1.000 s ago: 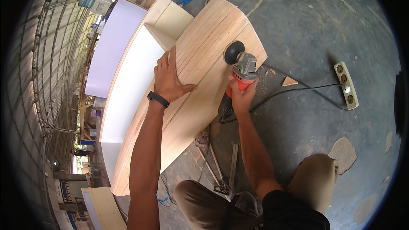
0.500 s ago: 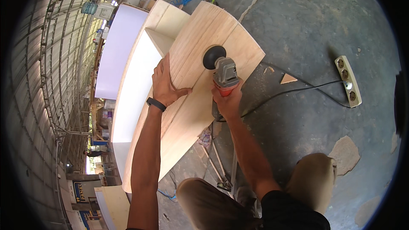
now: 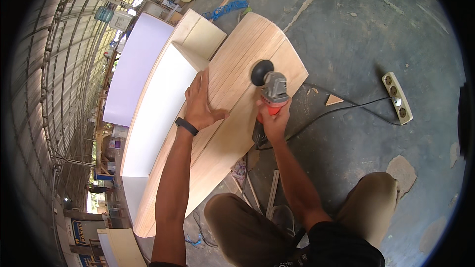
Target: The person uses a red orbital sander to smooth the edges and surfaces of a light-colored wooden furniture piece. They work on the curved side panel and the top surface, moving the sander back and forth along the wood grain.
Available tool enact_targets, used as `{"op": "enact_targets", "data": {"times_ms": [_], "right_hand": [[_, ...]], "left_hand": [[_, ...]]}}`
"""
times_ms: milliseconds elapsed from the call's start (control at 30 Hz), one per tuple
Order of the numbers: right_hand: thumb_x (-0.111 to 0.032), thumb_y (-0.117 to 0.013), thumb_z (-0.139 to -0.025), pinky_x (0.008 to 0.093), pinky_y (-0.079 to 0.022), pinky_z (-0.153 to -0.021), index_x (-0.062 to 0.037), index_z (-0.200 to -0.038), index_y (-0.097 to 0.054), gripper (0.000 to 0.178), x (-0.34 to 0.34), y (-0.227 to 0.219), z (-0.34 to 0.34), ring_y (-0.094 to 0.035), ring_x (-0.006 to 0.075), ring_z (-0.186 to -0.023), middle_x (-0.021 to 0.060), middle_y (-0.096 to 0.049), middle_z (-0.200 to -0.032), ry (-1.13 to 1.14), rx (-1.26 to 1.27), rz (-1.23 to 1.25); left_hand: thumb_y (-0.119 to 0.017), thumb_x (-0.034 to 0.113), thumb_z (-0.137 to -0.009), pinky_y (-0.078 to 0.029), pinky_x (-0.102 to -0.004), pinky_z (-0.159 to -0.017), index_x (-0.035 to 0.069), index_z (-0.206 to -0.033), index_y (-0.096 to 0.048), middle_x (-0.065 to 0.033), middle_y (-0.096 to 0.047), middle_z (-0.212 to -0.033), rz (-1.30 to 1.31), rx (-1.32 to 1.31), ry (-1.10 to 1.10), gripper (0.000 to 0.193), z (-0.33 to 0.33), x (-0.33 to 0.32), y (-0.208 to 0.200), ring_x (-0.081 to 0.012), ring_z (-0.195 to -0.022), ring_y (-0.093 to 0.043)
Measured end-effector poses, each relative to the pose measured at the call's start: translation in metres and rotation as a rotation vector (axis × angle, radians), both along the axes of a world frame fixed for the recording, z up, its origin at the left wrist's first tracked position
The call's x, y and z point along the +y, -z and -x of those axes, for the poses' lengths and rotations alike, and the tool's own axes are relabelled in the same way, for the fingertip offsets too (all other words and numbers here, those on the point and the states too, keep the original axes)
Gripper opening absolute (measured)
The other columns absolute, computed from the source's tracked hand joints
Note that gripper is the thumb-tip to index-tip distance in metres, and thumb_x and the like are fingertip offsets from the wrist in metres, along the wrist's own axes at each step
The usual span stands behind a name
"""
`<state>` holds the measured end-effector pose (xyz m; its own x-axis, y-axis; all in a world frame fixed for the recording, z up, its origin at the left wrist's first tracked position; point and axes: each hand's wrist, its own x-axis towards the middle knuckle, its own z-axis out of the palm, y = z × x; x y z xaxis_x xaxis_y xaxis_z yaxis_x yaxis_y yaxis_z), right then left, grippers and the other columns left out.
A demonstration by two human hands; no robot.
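My right hand point(image 3: 275, 117) is wrapped round the red and grey body of an angle grinder point(image 3: 274, 88). The grinder's round black sanding disc point(image 3: 261, 72) lies against the broad face of a pale wooden panel point(image 3: 232, 113), towards its far end. My left hand point(image 3: 200, 107), with a black band at the wrist, rests on the panel's left edge. Its fingers are stretched out and its thumb lies on the wood. The panel forms one side of a cabinet-like box with a white inside point(image 3: 158, 104).
A black cord runs from the grinder to a power strip point(image 3: 397, 98) on the grey floor point(image 3: 346, 158). A triangular wood offcut point(image 3: 334, 100) lies between them. Beyond the box stand a lilac panel point(image 3: 136, 69) and a coiled blue hose point(image 3: 230, 8). Thin strips point(image 3: 273, 193) lie near my feet.
The grinder's disc has shifted slightly right across the panel, closer to its right corner. My left hand keeps its place on the edge. The whole view has tilted a little.
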<state>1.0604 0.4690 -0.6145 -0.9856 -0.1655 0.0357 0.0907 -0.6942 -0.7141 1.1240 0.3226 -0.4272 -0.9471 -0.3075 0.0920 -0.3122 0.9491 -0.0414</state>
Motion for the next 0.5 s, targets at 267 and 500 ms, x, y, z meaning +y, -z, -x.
{"op": "enact_targets", "data": {"times_ms": [267, 500], "right_hand": [[-0.007, -0.086, -0.087, 0.0309, -0.057, -0.076, 0.0003, -0.119, -0.051, 0.048, -0.017, 0.02, -0.025, -0.068, 0.0135, -0.086, 0.0089, -0.07, -0.1, 0.094, 0.227, -0.05], [-0.009, -0.087, -0.087, 0.0277, -0.053, -0.075, -0.002, -0.118, -0.051, 0.048, -0.017, 0.033, -0.071, -0.062, 0.0099, -0.086, 0.0071, -0.067, -0.103, 0.026, 0.116, -0.087]], "left_hand": [[-0.101, 0.049, -0.057, -0.031, -0.055, -0.119, 0.0, -0.162, -0.035, -0.0282, -0.049, -0.152, 0.159, 0.192, -0.192, 0.133, -0.158, -0.03, 0.017, -0.0427, -0.142, -0.045], [-0.099, 0.053, -0.062, -0.041, -0.0525, -0.112, -0.004, -0.159, -0.035, -0.0256, -0.055, -0.14, 0.201, 0.184, -0.332, 0.13, -0.213, -0.035, 0.024, -0.0424, -0.129, -0.053]]}}
